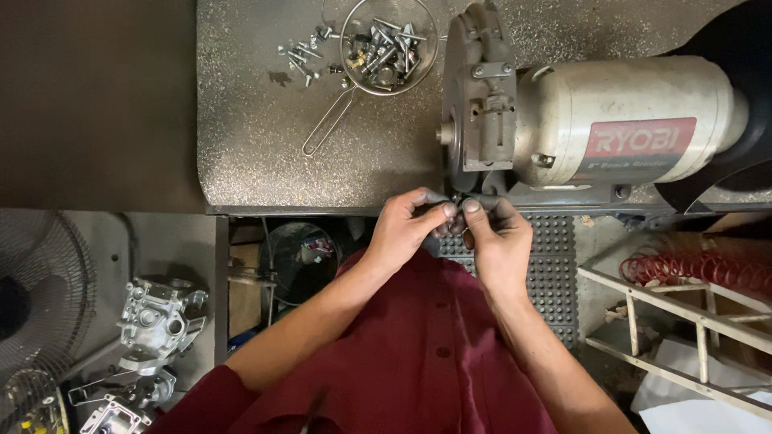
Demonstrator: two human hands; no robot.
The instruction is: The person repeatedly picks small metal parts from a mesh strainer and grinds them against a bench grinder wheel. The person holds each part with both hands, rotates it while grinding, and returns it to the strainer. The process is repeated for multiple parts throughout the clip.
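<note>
Both my hands meet just off the near edge of the worktop (pixel 265 153), right below the wheel housing of the bench grinder (pixel 563 120). My left hand (pixel 406 225) has thumb and forefinger pressed together on a small dark part (pixel 455 210); my right hand (pixel 498 237) pinches the same part from the other side, thumb tip up, fingers curled. The part is mostly hidden between my fingertips, so I cannot tell what kind it is, only that it is small and sits at the near edge in front of the grinder's base. The grinder stands on the right half of the worktop, grey guard to the left, pale motor body with a red label to the right. At the far edge, left of the grinder, a wire strainer (pixel 388 44) holds a heap of bolts and screws, its handle pointing toward the near edge; a few loose screws (pixel 301 58) lie just beside it on the left. Below the worktop: a studded rubber mat (pixel 555 265) on the floor, a coiled red hose (pixel 700 265) in a white metal rack at right, cast metal engine parts (pixel 157 317) and a fan (pixel 40 289) at left.
</note>
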